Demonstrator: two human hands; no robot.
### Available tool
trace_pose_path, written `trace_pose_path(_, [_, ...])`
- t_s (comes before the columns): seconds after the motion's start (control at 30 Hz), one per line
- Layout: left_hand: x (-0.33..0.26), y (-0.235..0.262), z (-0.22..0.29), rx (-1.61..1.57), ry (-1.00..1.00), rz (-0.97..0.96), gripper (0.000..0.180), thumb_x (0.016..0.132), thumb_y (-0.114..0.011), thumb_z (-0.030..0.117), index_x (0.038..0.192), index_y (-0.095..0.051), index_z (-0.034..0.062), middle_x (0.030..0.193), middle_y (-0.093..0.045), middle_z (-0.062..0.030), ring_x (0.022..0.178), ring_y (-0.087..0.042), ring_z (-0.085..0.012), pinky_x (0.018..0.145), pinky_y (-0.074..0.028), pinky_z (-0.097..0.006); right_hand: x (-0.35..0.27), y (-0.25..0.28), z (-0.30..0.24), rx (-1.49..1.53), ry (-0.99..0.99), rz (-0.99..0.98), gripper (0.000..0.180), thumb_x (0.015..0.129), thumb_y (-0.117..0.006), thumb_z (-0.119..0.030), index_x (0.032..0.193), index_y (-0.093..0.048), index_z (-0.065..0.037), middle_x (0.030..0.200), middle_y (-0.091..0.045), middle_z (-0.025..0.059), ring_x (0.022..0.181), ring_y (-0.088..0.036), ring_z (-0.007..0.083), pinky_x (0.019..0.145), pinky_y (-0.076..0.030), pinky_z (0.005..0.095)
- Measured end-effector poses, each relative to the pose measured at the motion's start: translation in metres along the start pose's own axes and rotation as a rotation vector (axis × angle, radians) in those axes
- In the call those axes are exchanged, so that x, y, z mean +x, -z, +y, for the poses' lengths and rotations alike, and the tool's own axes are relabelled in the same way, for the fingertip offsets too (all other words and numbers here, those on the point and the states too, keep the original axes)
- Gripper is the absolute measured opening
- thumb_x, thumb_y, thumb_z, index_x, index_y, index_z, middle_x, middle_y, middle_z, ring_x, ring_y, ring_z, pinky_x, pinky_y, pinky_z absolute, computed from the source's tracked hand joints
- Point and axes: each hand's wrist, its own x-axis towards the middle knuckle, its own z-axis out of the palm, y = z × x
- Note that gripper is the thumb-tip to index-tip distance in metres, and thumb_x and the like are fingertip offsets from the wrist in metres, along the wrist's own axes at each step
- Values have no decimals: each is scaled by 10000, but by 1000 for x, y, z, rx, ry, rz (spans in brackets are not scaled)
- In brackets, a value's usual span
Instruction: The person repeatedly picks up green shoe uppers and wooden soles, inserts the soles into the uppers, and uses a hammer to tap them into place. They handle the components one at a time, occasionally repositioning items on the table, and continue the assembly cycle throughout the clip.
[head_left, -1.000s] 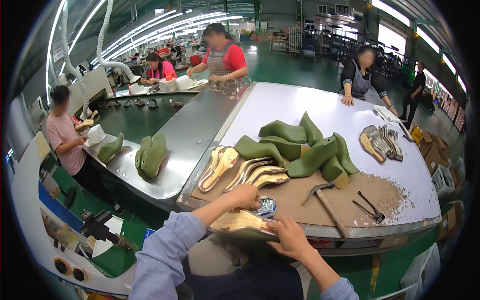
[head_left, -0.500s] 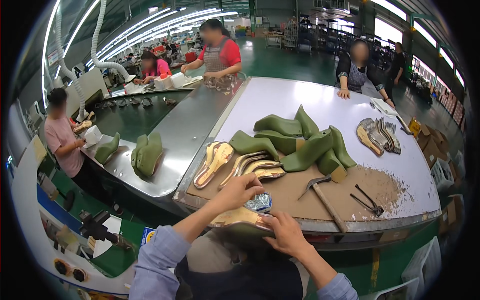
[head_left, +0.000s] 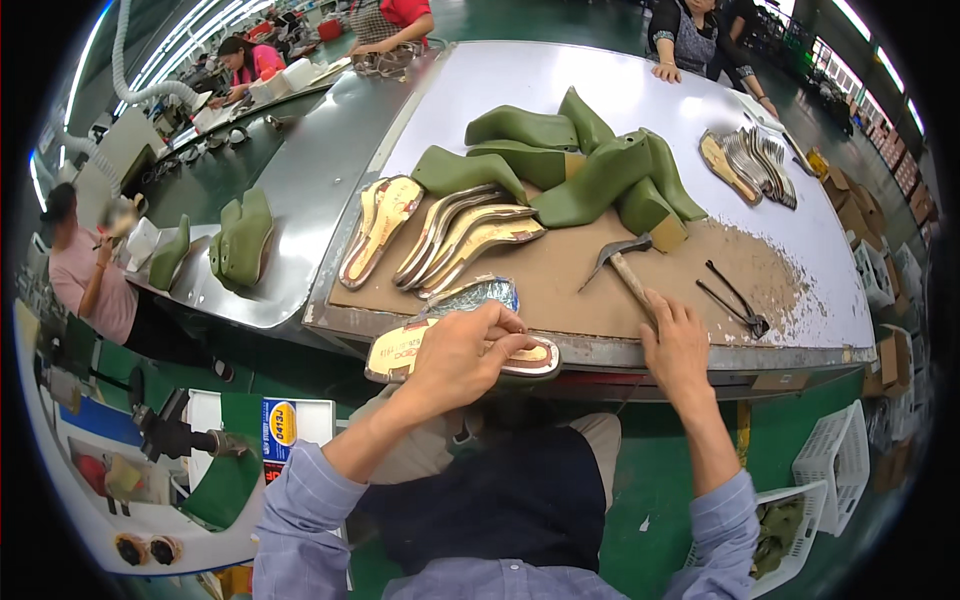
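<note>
My left hand [head_left: 465, 350] holds a tan shoe insole [head_left: 400, 352] flat at the near edge of the worktable [head_left: 560, 90], over my lap. My right hand [head_left: 678, 345] rests on the handle of a hammer [head_left: 625, 268] lying on the brown board [head_left: 570, 270]; its fingers are curled over the handle's end. A small shiny packet [head_left: 478, 293] lies just beyond my left hand. Several insoles [head_left: 440, 235] lie fanned on the board, with several green shoe lasts [head_left: 580, 165] piled behind them.
Black pincers [head_left: 735, 300] lie right of the hammer. More insoles [head_left: 750, 160] are stacked at the far right. Green lasts [head_left: 240, 240] stand on the metal conveyor to the left. Other people work at the far side and the left. A white basket [head_left: 810, 500] stands on the floor.
My right hand let go of the insole and moved right onto the hammer handle. My left hand still holds the insole. The view tilted down closer to the table.
</note>
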Motion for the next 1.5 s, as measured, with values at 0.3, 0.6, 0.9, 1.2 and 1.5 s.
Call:
trace_pose_path(0.3, [9,-18,-7,468,-85,117,149,856,-741,283,906,-804,158,1011,-769,-24,1104,-657,-325,916,-499,-430,-24,15,0,530,-88,77,422,1052,-444,-84,1472,-444,-49,835,-611,129,705,-630,228,644,-499,375])
trace_pose_path(0.6, [11,-15,0,409,-110,69,119,825,-758,201,885,-792,103,895,-743,-74,806,-684,-297,737,-519,-410,-92,55,-30,966,-108,5,457,1064,-507,-124,1508,-414,-74,679,-539,6,573,-460,66,530,-397,240])
trace_pose_path(0.9, [9,-17,-10,375,-312,136,117,781,-770,211,834,-789,108,809,-722,-90,800,-668,-306,723,-506,-433,-91,91,-44,817,178,101,453,1012,-613,-95,1442,-493,-27,1077,-712,189,860,-703,218,786,-557,323])
trace_pose_path(1.2, [5,-9,-4,480,-148,-47,273,797,-818,274,1014,-759,119,1030,-749,-76,1044,-667,-319,886,-507,-408,-83,98,-61,800,72,-72,441,989,-605,-32,1418,-505,-5,1159,-684,193,872,-690,280,746,-538,324])
trace_pose_path(1.5, [4,23,-5,737,-240,-250,574,760,-812,473,1195,-688,120,1109,-690,-98,1119,-614,-301,960,-432,-450,-108,89,-38,936,-65,53,492,1021,-577,-47,1476,-399,0,1082,-679,148,894,-657,161,769,-526,290])
